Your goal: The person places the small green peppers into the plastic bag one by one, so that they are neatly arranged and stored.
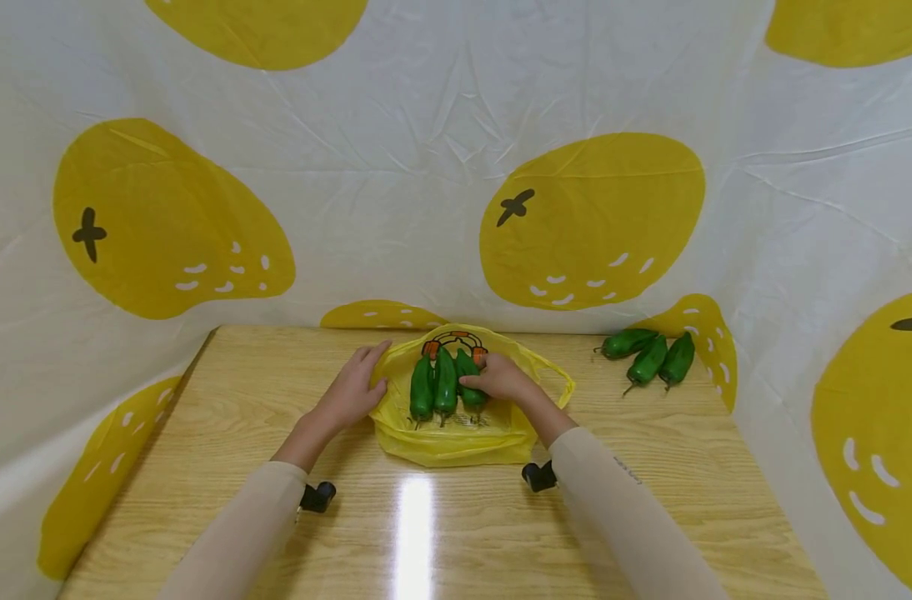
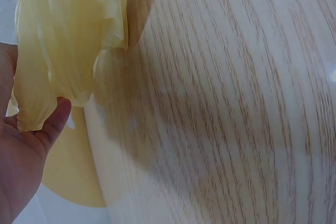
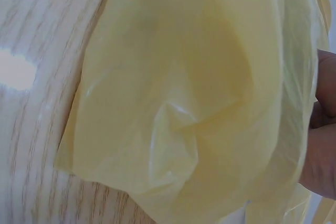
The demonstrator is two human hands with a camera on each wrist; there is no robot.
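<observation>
A yellow plastic bag (image 1: 456, 450) lies on the table with its mouth spread wide. Inside it, three green peppers (image 1: 445, 383) sit side by side. My left hand (image 1: 354, 387) grips the bag's left edge; in the left wrist view the thumb (image 2: 56, 119) lies against the yellow plastic (image 2: 63, 51). Reaching into the bag from the right, my right hand (image 1: 507, 379) holds the rightmost pepper (image 1: 469, 387) between thumb and fingers. The bag's side (image 3: 184, 103) fills most of the right wrist view and hides that pepper, leaving part of the right hand (image 3: 323, 150) visible.
Three more green peppers (image 1: 647, 358) lie at the table's back right. A white cloth with yellow fruit prints (image 1: 591, 221) hangs behind and beside the wooden table (image 1: 261, 392). One bag handle (image 1: 568, 387) sticks out to the right.
</observation>
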